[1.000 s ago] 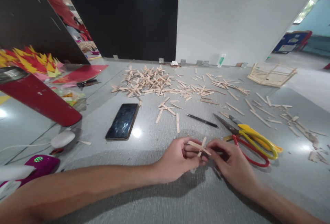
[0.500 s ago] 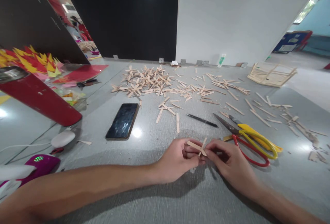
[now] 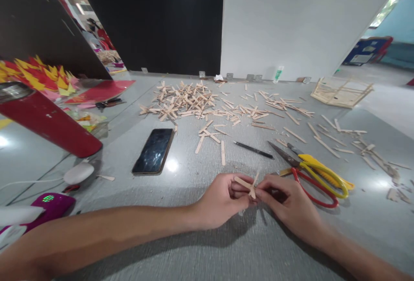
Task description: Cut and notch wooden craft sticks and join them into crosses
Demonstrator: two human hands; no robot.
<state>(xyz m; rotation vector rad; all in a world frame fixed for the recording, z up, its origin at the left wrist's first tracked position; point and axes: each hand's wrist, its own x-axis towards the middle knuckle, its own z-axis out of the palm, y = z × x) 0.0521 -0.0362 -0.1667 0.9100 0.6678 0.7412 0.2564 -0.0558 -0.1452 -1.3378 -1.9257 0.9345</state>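
Just above the grey table, my left hand (image 3: 226, 201) is closed on a small piece of crossed wooden sticks (image 3: 245, 183). The fingertips of my right hand (image 3: 284, 197) pinch the same piece from its right side. Two arms of the piece stick up between the hands; its lower part is partly hidden by fingers. Scissors (image 3: 302, 164) with one red and one yellow handle lie beside my right hand, over a yellow-handled tool (image 3: 323, 173). A black pen (image 3: 254, 149) and a single flat stick (image 3: 223, 153) lie beyond the hands.
A heap of joined sticks (image 3: 186, 99) lies at the back, with loose sticks to its right. At left are a phone (image 3: 153, 150), a red flask (image 3: 51, 119) and a white mouse-like object (image 3: 78, 173). A stick frame (image 3: 341, 92) stands back right.
The crossed-stick piece has turned slightly between my fingers, and its lower right arm now points more downward. Both hands stay in nearly the same place.
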